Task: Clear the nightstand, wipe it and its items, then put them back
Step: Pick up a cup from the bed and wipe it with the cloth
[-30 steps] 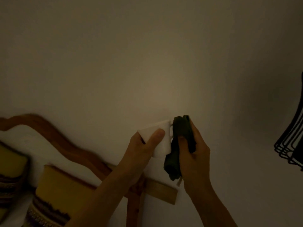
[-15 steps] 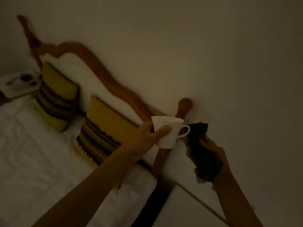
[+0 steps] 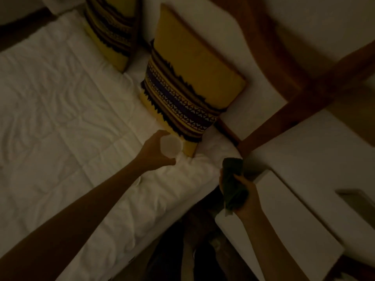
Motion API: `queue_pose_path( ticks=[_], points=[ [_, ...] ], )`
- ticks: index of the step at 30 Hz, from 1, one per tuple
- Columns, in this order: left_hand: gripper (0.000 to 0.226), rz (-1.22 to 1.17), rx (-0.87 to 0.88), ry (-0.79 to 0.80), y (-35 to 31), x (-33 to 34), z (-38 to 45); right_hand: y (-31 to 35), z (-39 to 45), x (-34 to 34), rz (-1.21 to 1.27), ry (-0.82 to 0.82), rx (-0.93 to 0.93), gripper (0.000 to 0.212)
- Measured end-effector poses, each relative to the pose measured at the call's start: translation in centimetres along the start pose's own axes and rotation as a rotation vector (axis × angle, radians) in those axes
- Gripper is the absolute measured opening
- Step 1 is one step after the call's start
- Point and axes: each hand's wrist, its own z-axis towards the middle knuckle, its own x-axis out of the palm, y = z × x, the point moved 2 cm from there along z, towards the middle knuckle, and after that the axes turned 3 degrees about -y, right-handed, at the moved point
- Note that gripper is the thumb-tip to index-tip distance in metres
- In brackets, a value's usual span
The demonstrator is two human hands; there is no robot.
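My left hand (image 3: 154, 152) grips a white cup (image 3: 171, 146) from the side, low over the white bed (image 3: 67, 110), just in front of a yellow patterned pillow (image 3: 188, 94). I see into the cup's mouth from above. My right hand (image 3: 243, 191) holds a bunched dark cloth (image 3: 233, 183) above the gap between the bed and the white nightstand (image 3: 300, 216). The nightstand top shows as a pale slab at the lower right.
A second yellow patterned pillow (image 3: 113, 31) leans further back. The wooden headboard (image 3: 294, 92) runs along the white wall at upper right. A dark floor gap (image 3: 182, 250) lies between bed and nightstand. A flat object (image 3: 357, 201) sits at the nightstand's right edge.
The view has swung down from the wall to the bed. My left hand carried the cup away from the cloth and down toward the mattress; my right hand stayed near the nightstand with the cloth.
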Motion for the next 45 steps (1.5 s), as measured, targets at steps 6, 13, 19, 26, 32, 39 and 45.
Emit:
queue_pose_path(
  ticks=[6, 13, 19, 26, 32, 39, 45],
  points=[
    [0.1, 0.29, -0.094, 0.064, 10.6, 4.5, 3.8, -3.8, 4.8, -0.9, -0.398, 0.041, -0.028, 0.039],
    [0.094, 0.485, -0.121, 0.09, 17.9, 8.6, 5.9, -7.7, 12.3, -1.6, -0.562, -0.025, 0.031, 0.036],
    [0.096, 0.585, -0.078, 0.097, 20.5, 11.5, 6.9, -10.6, 16.0, -1.3, -0.546, 0.047, 0.043, 0.035],
    [0.13, 0.573, -0.04, 0.007, 21.2, 9.1, 4.1, -11.5, 15.0, 0.2, -0.504, 0.068, 0.096, 0.038],
    [0.117, 0.639, -0.415, -0.048, 24.9, 6.2, 1.0, -12.0, 14.5, 1.3, -0.472, 0.075, 0.113, 0.031],
    [0.102, 0.477, -0.592, -0.024, 23.6, 4.4, -0.2, -11.7, 12.2, 2.7, -0.519, 0.081, 0.099, 0.035],
    [0.096, 0.426, -0.368, -0.151, 15.9, -1.6, -0.6, -5.4, 6.7, 5.9, -0.541, 0.085, -0.068, 0.04]
  ],
)
